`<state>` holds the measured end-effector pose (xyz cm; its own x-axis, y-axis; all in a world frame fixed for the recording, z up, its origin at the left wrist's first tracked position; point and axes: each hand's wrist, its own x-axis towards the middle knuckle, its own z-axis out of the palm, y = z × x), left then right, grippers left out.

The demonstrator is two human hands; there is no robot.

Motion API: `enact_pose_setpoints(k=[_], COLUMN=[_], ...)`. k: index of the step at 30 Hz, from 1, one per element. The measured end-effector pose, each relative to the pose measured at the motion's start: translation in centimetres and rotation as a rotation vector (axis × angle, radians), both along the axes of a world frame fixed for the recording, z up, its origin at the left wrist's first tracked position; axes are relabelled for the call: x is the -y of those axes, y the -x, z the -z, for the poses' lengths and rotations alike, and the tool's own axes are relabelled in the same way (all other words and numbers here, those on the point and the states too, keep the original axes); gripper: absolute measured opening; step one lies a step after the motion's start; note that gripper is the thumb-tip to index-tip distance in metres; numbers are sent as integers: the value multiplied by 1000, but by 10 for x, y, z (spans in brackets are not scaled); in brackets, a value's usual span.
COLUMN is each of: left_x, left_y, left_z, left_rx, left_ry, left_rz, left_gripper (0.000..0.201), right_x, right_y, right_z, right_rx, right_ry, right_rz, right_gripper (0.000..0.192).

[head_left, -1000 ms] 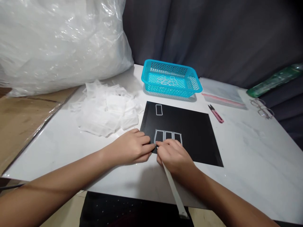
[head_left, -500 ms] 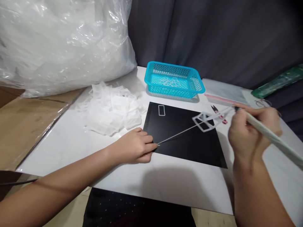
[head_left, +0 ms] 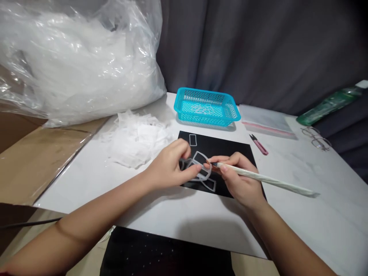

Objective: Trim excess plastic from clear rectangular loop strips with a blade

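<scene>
Your right hand is clamped on the tool; left hand meets the strip, can't tell if pinching. Strip's looped over the mat's near edge. Probably best kept slack, untwisted.

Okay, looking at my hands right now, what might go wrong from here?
First, the dark tip of the pale wrapped tool in your right hand points toward your left hand; if it's sharp, which I can't tell, a slip might nick you. Second, the thin white strips look twisted between your hands, so they may tangle or tear. Third, a sleeve or arm could nudge the loose white frame on the black sheet.
</scene>
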<state>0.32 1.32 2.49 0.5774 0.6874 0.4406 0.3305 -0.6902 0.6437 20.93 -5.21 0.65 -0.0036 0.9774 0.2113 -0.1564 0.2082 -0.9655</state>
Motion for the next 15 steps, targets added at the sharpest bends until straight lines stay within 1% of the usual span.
enact_pose_setpoints(k=[1, 2, 4, 5, 7, 8, 10, 11, 13, 15], left_x=[-2, -4, -9, -12, -15, -16, -17, -16, -13, -11], left_y=[-5, -9, -16, -18, -21, -21, -19, -17, -11, -7], left_z=[-4, -5, -2, 3, 12, 16, 20, 19, 16, 11], left_rx=[17, 22, 33, 54, 97, 116, 134, 136, 92, -15], left_ry=[45, 95, 240, 336, 515, 567, 607, 615, 633, 581], left_rz=[-14, 2, 103, 161, 241, 253, 253, 255, 280, 330], left_gripper=[26, 34, 49, 49, 30, 27, 33, 34, 35, 34], right_x=[1, 1, 0, -1, -4, -5, -8, -10, -14, -16], right_y=[0, 0, -1, -1, -2, -4, -8, -10, -15, -17], right_z=[-1, -2, -5, -6, -9, -11, -13, -13, -13, -11], right_rx=[-50, -105, -213, -262, -339, -363, -380, -376, -333, -227], right_ry=[-5, -10, -3, 9, 48, 69, 97, 103, 117, 154], right_rz=[4, 11, 17, 15, -4, -20, -27, -8, 73, 160], right_gripper=[13, 12, 12, 13, 15, 15, 14, 12, 8, 22])
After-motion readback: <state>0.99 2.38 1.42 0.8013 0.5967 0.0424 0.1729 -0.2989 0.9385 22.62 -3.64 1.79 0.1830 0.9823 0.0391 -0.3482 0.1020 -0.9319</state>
